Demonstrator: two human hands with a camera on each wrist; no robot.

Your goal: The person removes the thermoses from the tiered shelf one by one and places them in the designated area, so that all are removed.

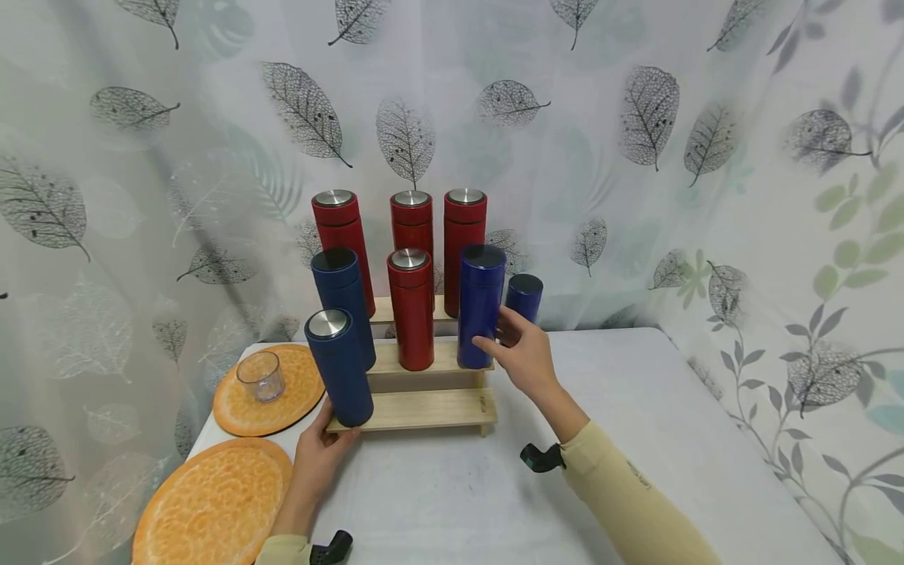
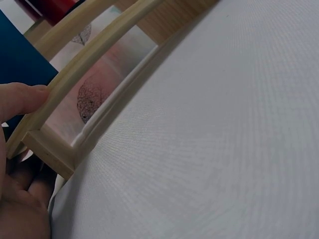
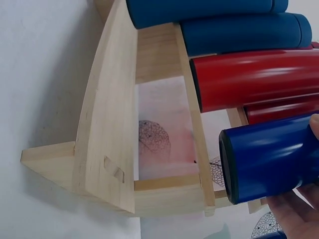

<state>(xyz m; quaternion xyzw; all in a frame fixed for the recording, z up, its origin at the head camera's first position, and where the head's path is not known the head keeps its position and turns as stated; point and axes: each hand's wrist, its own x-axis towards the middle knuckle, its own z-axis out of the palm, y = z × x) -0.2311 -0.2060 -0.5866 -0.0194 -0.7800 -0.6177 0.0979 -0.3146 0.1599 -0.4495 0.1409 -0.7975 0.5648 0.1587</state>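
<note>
My right hand grips a glossy blue thermos bottle from its right side, thumb toward the front. The base of this bottle is close over the right end of the middle step of a wooden three-step rack. At the rack's lower left corner, my left hand holds the end of the bottom step, its thumb against the front board. Just above that hand stands a matte blue bottle with a silver lid. A red bottle and another matte blue bottle share the middle step.
Three red bottles with silver lids, one of them at the left, line the top step. A shorter-looking blue bottle is behind my right hand. To the left lie two round orange mats, the farther one bearing a clear glass.
</note>
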